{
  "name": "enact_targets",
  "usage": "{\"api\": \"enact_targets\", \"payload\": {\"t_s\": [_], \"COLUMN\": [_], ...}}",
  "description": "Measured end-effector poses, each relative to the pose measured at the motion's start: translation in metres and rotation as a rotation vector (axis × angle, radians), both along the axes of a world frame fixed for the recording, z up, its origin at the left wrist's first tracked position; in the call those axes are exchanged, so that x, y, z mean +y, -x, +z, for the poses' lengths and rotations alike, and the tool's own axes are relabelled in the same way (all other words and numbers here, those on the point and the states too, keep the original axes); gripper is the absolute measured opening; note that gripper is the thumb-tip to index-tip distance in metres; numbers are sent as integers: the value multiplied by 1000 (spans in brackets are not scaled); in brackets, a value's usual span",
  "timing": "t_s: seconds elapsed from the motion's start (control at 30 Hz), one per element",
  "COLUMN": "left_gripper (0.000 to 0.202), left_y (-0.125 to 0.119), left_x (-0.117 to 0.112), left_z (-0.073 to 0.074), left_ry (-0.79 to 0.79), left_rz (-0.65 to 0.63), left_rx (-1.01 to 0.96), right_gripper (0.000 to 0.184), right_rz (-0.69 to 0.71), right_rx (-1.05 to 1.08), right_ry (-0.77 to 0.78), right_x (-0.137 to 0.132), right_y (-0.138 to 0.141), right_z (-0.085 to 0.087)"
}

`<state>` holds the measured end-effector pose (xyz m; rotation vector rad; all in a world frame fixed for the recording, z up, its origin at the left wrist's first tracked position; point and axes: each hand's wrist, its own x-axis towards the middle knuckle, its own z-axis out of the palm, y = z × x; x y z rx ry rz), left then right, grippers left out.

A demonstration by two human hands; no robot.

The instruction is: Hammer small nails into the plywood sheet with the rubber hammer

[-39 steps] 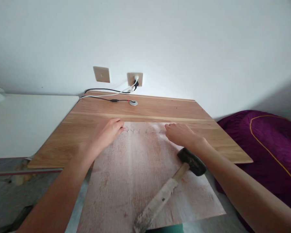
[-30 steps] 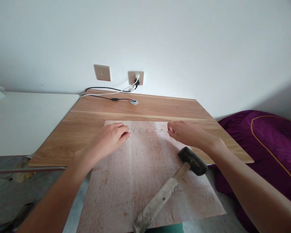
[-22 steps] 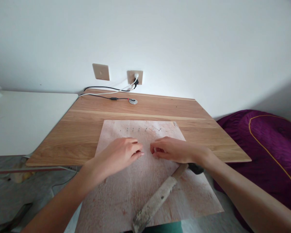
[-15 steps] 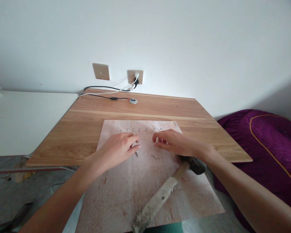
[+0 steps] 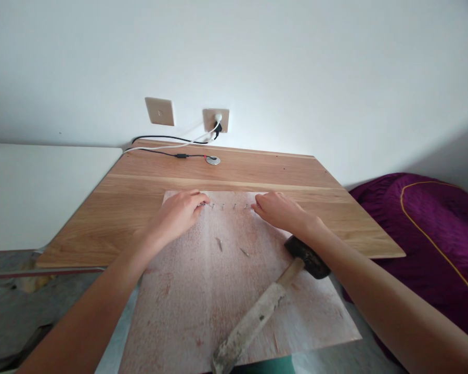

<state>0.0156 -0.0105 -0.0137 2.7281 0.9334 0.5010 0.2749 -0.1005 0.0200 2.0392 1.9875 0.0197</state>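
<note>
- Metal nails (image 5: 234, 206) are standing in a row between the left hand (image 5: 183, 210) and right hand (image 5: 278, 210), whose fingers are resting curled at its ends; whether they are grasping nails, cannot tell.
- Two loose nails (image 5: 219, 244) are lying nearer on the wooden board (image 5: 187, 301).
- Hammer (image 5: 271, 304) is lying diagonally, handle reaching the near edge.
- Wooden board is overhanging the front of the tabletop (image 5: 347, 228), which is extending on both sides.
</note>
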Motion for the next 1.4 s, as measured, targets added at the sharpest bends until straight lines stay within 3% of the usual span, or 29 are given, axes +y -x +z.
{"api": "enact_targets", "payload": {"t_s": [0.27,0.47,0.6,0.8,1.03,1.13,1.23,1.4], "left_gripper": [25,18,16,10,19,30,27,20], "left_y": [0,-1,-3,1,9,10,11,12], "left_x": [2,5,5,-3,-14,-24,-34,-43], "left_z": [8,9,11,8,-11,-10,-6,-5], "left_ry": [-95,-166,-157,14,113,175,243,364], "left_rz": [-45,-62,-44,-56,-107,-112,-122,-157], "left_rx": [168,213,150,-75,-274,-322,-325,-303], "right_gripper": [33,30,28,32,21,26,31,22], "right_rz": [19,15,17,35,75,242,399,378], "right_rx": [-18,-30,-35,-9,258,474,648,811], "right_ry": [12,-9,-23,-68,-182,-103,-23,46], "right_x": [3,2,0,-5,-21,-30,-37,-45], "right_y": [3,5,7,10,4,5,12,27], "right_z": [-2,-5,-4,7,13,10,8,11]}}
